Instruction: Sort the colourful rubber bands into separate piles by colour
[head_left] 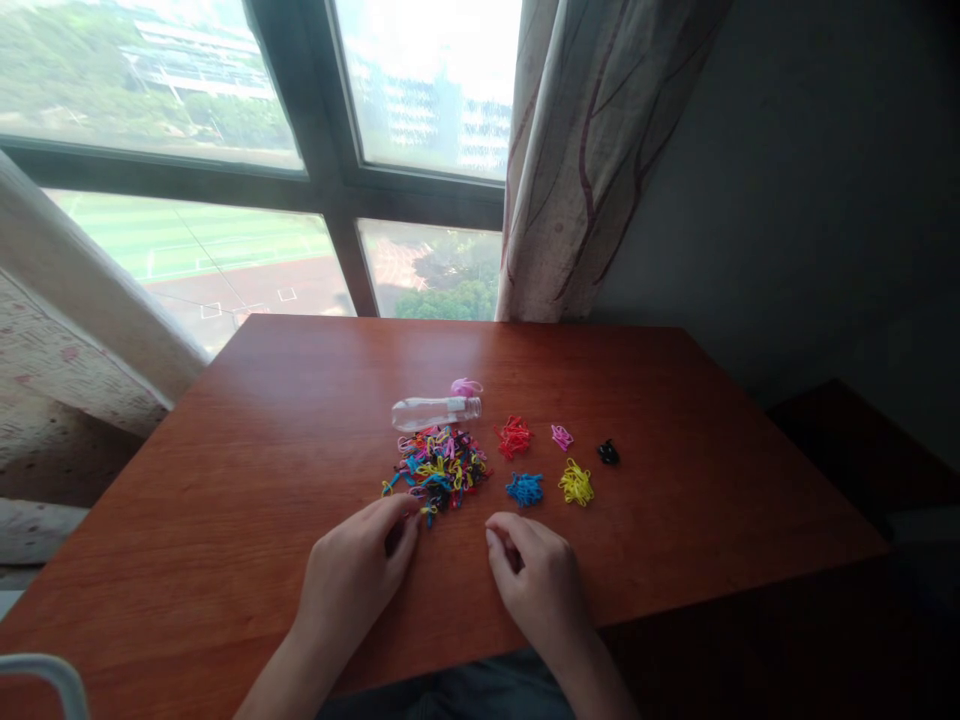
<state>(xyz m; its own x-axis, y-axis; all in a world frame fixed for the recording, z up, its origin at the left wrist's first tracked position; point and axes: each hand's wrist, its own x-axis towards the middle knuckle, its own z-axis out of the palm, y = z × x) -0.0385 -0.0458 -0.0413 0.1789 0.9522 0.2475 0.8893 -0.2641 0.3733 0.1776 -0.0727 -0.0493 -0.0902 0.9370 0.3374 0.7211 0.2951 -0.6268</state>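
Note:
A mixed pile of small coloured loops (442, 465), which look like rubber bands, lies mid-table. At the pile's near edge is my left hand (360, 560), thumb and forefinger closed beside a few yellow and blue loops; what is between the fingertips is hidden. My right hand (536, 570) rests on the table, its fingers curled and pinched together, with any contents too small to see. Beyond it are single-colour heaps: blue loops (524, 489), yellow loops (576, 483), red loops (514, 437), pink loops (561, 437) and black loops (608, 452).
Behind the mixed pile, a clear plastic bottle (427, 413) lies on its side, its neck to the right. A pink bundle (466, 387) sits just past it. The wooden table (247, 480) meets a window, with a curtain (570, 150) on the right.

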